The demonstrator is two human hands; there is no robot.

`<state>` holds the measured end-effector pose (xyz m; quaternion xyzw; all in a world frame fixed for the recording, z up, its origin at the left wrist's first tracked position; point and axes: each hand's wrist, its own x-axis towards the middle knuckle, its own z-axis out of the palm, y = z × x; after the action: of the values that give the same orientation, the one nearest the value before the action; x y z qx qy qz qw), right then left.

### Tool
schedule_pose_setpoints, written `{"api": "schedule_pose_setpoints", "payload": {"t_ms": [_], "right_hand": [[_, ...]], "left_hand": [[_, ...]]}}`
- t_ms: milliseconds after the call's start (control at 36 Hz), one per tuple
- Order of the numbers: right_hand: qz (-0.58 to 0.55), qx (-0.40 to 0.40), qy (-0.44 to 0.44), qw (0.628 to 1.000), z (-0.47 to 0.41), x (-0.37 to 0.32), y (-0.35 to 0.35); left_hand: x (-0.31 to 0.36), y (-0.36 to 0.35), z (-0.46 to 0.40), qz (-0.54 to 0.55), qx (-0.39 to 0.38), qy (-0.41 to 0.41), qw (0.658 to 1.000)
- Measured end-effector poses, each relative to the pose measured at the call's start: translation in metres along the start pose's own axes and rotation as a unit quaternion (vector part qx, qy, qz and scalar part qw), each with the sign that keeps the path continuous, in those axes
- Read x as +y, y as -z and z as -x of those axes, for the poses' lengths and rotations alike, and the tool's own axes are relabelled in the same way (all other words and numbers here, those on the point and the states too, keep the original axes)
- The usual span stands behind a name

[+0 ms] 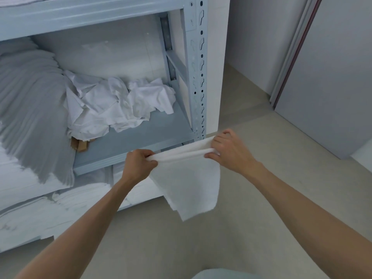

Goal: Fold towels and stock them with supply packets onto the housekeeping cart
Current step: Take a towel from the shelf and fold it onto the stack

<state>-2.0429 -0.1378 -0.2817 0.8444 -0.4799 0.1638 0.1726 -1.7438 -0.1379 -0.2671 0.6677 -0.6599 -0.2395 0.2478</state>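
A small white towel (189, 186) hangs in the air in front of a grey metal shelving unit (198, 81). My left hand (138, 164) grips its upper left corner, fingers curled round the bunched cloth. My right hand (227, 152) pinches the upper right corner. The top edge is stretched between both hands, doubled over, and the rest hangs down toward the floor. A heap of crumpled white cloths (118, 105) lies on the middle shelf behind the towel.
A tall stack of folded white linen (30, 109) fills the shelf's left side. More folded linen (60, 204) lies on the lower shelf. A bit of brown cardboard (80, 144) shows under the heap. Beige floor (251, 208) spreads right; grey door panels (332, 77) stand far right.
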Motion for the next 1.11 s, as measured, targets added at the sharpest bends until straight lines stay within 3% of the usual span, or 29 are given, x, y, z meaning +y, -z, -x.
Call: {"api": "schedule_pose_setpoints", "payload": {"t_ms": [111, 222, 278, 333, 444, 528, 583, 694, 833, 972, 1111], "right_hand": [[0.031, -0.018, -0.027, 0.999, -0.004, 0.005, 0.003], [0.035, -0.151, -0.154, 0.976, -0.018, 0.004, 0.013], [-0.02, -0.14, -0.151, 0.978, -0.024, 0.001, 0.013], [-0.145, -0.136, -0.118, 0.973, -0.034, -0.015, 0.015], [-0.251, -0.217, -0.1, 0.938, -0.055, -0.067, 0.006], [-0.338, -0.169, -0.143, 0.915, -0.064, -0.086, 0.001], [-0.346, -0.123, -0.132, 0.921, -0.071, -0.094, 0.002], [-0.368, -0.065, -0.097, 0.922, -0.09, -0.104, 0.018], [-0.418, -0.057, -0.054, 0.905, -0.119, -0.103, 0.054], [-0.461, -0.068, -0.023, 0.884, -0.139, -0.095, 0.093], [-0.466, -0.024, -0.045, 0.884, -0.151, -0.071, 0.122]], "left_hand": [[0.008, 0.0, -0.001, 0.022, 0.017, -0.002, 1.0], [0.023, -0.004, -0.003, 0.043, 0.025, -0.034, 0.998], [0.031, -0.004, -0.003, 0.028, 0.022, -0.078, 0.996], [0.04, -0.005, -0.003, 0.03, 0.018, -0.112, 0.993], [0.049, -0.002, -0.004, 0.085, 0.019, -0.125, 0.988], [0.037, 0.009, -0.003, 0.144, 0.049, -0.092, 0.984], [0.023, 0.02, -0.001, 0.209, 0.059, -0.064, 0.974], [-0.004, 0.039, 0.009, 0.312, 0.003, -0.016, 0.95], [-0.037, 0.03, 0.029, 0.275, -0.031, 0.027, 0.96], [-0.042, 0.011, 0.037, 0.318, -0.051, 0.046, 0.946], [-0.026, 0.0, 0.035, 0.349, -0.095, 0.054, 0.931]]}}
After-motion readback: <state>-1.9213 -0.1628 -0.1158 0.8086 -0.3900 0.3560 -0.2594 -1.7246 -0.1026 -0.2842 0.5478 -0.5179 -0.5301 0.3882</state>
